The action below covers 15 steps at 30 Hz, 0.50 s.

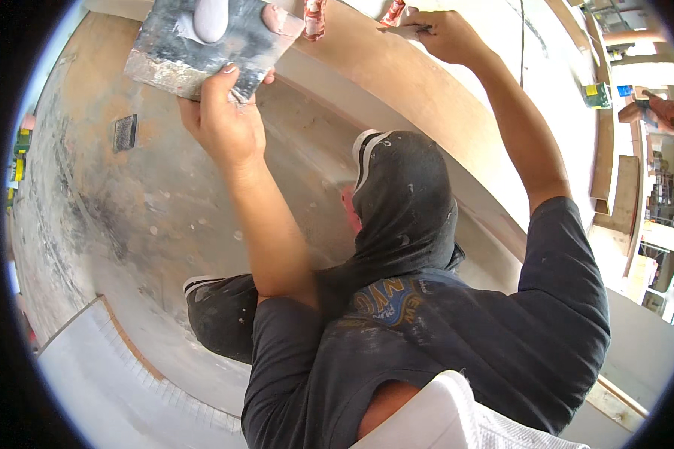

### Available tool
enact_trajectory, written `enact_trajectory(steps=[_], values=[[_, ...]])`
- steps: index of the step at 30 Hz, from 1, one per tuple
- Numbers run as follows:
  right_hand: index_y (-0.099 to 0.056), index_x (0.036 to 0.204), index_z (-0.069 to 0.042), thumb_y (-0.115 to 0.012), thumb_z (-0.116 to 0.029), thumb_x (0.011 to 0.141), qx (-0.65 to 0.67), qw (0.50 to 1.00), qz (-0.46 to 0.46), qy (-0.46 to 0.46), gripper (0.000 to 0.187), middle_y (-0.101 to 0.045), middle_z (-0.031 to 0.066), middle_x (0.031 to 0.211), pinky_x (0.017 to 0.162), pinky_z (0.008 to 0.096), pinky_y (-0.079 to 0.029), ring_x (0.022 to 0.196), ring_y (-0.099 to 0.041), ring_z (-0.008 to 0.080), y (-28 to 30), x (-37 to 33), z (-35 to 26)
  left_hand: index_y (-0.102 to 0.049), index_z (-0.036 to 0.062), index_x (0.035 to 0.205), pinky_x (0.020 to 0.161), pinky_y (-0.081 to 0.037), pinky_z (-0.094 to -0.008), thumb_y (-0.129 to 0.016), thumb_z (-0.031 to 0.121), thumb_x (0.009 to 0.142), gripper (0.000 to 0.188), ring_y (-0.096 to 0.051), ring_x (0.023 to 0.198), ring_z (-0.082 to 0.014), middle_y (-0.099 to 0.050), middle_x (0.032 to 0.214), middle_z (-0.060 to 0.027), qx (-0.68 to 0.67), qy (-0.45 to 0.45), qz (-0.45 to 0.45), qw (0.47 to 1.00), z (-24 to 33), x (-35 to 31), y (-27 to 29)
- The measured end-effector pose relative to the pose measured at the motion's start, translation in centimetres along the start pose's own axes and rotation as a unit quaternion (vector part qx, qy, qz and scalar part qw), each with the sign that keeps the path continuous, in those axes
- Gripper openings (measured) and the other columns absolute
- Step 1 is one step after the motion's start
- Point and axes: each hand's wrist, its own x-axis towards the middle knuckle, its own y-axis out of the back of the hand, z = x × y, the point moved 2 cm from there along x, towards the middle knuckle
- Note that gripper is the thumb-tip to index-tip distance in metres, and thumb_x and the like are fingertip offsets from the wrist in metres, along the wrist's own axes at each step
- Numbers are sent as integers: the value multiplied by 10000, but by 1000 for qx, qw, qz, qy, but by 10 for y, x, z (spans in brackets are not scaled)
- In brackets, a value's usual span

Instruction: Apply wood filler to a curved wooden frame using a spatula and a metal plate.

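Observation:
My left hand [228, 123] grips the near edge of a flat, smeared mixing board [165, 66], thumb on top. A lump of pale lilac filler [211, 19] lies on the board, and a pinkish smear [279, 20] sits at its right corner. My right hand [448, 36] is closed around a thin putty knife [406, 31], only partly visible. Its blade is by the edge of a curved wooden panel [419, 93], close to a red-and-white smeared piece [393, 13]. A similar piece [314, 20] stands farther left along that edge.
My bent knees in dark trousers [404, 194] are between my arms. A small dark block [125, 133] lies on the stained, dusty surface [165, 194] at left. A pale curved panel [142, 382] is at lower left. Wooden boards [605, 150] and a green box [597, 95] are at right.

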Motion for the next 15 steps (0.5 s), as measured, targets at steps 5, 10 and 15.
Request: enact_trajectory(steps=[5, 10, 15], values=[[-656, 1023, -229, -466, -64, 717, -137, 989, -63, 3, 395, -655, 109, 799, 686, 409, -487, 749, -615, 290, -27, 25, 7, -478, -14, 1090, 577, -461, -407, -512, -3, 694, 398, -565, 737, -289, -557, 956, -138, 4, -14, -17, 1000, 8, 4, 7], [-662, 997, -203, -488, -62, 736, -98, 990, -100, -22, 343, -652, 120, 862, 706, 399, -486, 798, -615, 299, -26, 38, 7, -481, -18, 1088, 584, -459, -409, -508, -5, 693, 396, -566, 736, -287, -559, 961, -138, 15, -5, -14, 1000, 9, 3, 7], [-671, 982, -221, -482, -118, 753, -77, 993, -80, 34, 315, -652, 139, 864, 694, 422, -483, 759, -617, 332, -27, 38, 13, -485, -35, 1077, 588, -459, -411, -501, -8, 697, 382, -568, 716, -288, -562, 955, -146, 7, -2, -22, 1000, 5, 5, 10]])
